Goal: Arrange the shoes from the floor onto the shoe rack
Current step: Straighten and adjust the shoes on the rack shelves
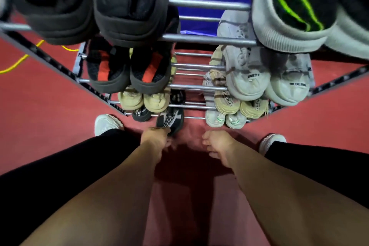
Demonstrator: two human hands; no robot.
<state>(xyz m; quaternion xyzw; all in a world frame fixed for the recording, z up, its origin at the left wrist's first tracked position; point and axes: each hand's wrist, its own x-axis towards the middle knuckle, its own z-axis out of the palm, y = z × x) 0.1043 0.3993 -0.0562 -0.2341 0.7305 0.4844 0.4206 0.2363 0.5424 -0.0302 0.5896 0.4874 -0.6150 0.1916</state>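
Black-and-white shoe (170,120) lies at the bottom tier of the shoe rack (209,40), at 12 o'clock from the left hand (155,138). That hand pinches its heel, probably to slide it in beside the black shoe (140,114) at 9 o'clock. The right hand (216,144) hangs loose and empty. The cream pair (143,101) on the tier above crowds the gap.

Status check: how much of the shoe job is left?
Done: the rack holds many pairs. In hand: the left hand grips a black shoe at the lowest tier; the right hand holds nothing. Left: seating that shoe; no other loose shoes in view.
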